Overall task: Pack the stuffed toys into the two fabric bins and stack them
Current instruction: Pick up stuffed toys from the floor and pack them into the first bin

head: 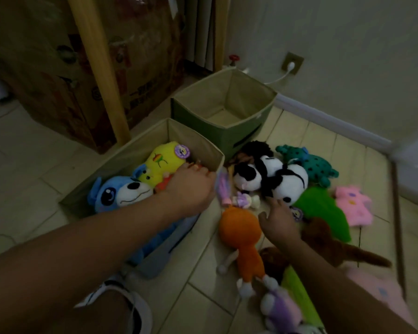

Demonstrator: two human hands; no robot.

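While the right hand (279, 224) hovers with fingers spread above the orange plush toy (241, 233) on the tiled floor (198, 307), the left hand (190, 186) reaches into the near beige fabric bin (193, 143); its grip cannot be told. Beyond, 1 green fabric bin (200, 121) stands open.

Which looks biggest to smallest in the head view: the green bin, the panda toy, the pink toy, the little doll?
1. green bin
2. panda toy
3. pink toy
4. little doll

The bin lies farther from the camera, yet clearly looks largest.
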